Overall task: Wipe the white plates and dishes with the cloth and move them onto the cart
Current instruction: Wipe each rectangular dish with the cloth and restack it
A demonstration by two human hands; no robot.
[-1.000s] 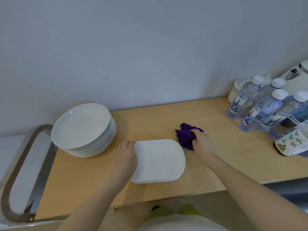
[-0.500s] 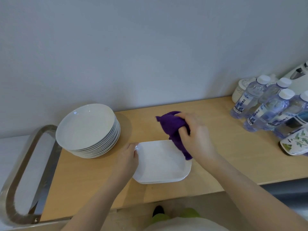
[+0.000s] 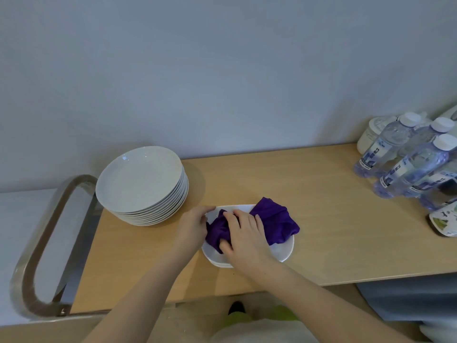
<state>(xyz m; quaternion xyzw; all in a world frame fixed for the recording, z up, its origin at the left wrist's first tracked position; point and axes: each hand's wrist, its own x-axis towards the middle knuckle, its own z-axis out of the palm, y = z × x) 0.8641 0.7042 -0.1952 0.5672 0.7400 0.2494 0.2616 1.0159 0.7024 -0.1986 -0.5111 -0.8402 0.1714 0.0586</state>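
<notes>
A white rectangular dish [image 3: 284, 251] lies on the wooden counter [image 3: 321, 219], on top of at least one more dish of the same shape. A purple cloth [image 3: 274, 221] is spread over it. My right hand [image 3: 244, 236] presses down on the cloth with its fingers bunching the fabric at the dish's left part. My left hand [image 3: 193, 226] grips the dish's left edge. A stack of several round white plates [image 3: 141, 181] stands to the left. The cart [image 3: 37, 243] shows at the far left with its metal handle.
Several water bottles [image 3: 408, 159] stand at the counter's right end, with a white jar [image 3: 371, 134] behind them and a leaf-printed packet [image 3: 445, 219] in front. The wall runs close behind the counter.
My right hand lifted the purple cloth from the counter, carried it left over the dish and now presses it onto the dish. My left hand stayed on the dish's left edge.
</notes>
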